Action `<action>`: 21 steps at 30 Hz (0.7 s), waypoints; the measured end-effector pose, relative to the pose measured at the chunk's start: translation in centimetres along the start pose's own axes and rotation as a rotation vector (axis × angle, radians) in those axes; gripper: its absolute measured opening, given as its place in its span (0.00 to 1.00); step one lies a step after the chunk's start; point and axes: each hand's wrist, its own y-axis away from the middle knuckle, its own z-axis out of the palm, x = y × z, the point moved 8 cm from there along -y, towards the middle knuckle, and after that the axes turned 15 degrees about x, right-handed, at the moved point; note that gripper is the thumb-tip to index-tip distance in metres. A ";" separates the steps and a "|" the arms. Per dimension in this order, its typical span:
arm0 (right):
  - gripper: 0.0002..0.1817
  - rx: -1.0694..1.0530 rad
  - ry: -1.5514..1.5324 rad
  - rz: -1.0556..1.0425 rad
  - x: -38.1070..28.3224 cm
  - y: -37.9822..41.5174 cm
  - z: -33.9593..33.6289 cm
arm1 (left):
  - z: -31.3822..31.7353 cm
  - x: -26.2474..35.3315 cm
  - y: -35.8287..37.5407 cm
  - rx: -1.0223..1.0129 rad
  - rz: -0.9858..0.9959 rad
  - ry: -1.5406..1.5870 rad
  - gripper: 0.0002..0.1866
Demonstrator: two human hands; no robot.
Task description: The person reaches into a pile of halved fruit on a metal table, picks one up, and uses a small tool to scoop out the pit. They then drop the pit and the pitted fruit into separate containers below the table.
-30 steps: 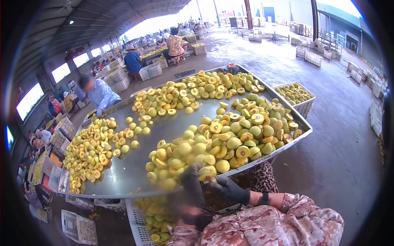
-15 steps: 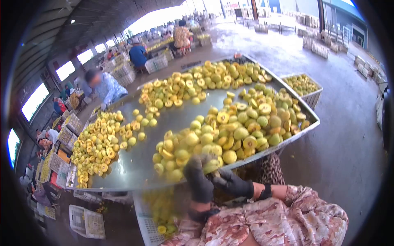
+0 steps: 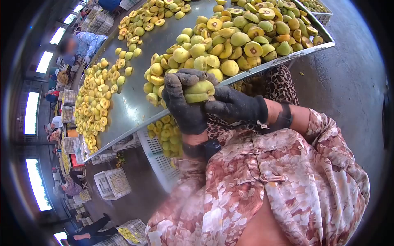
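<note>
A green-yellow fruit [image 3: 200, 89] sits between the two hands, just in front of the desk's [image 3: 141, 98] near edge. It is round and smooth, with a split running across it. The left hand [image 3: 180, 100] has its fingers curled around the fruit and holds it tight. The right hand [image 3: 242, 104] is bent in close, touching the fruit's right side, but its fingertips are partly hidden, so I can't tell if it grips anything. Both hands wear dark gray gloves. A dark band with a square block [image 3: 212, 147] goes round the left wrist, and another dark band [image 3: 284, 116] goes round the right one.

Just past the hands is a big heap of fruit [image 3: 230, 41]. Some pieces are cut, showing yellow insides and brown middles. A second heap [image 3: 92, 106] lies at the left. The desk is shiny gray metal with a raised rim. Below it, a white plastic crate [image 3: 158, 162] full of holes has fruit in it. A co-worker in a blue patterned shirt [image 3: 90, 43] is at the desk's far left side.
</note>
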 end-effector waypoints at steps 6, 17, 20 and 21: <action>0.16 0.052 0.146 0.026 0.3 0.7 -0.3 | 1.3 1.2 0.8 0.034 0.092 -0.140 0.24; 0.19 -0.039 -0.486 0.622 1.9 1.9 -0.3 | 0.9 -1.4 0.3 -0.100 0.046 -0.261 0.24; 0.20 -0.083 -0.458 0.628 2.1 2.4 -0.1 | 1.0 -1.2 0.9 -0.119 0.195 -0.349 0.24; 0.19 -0.059 -0.432 0.562 2.3 2.3 -0.1 | 0.8 -1.0 0.9 -0.145 0.257 -0.386 0.24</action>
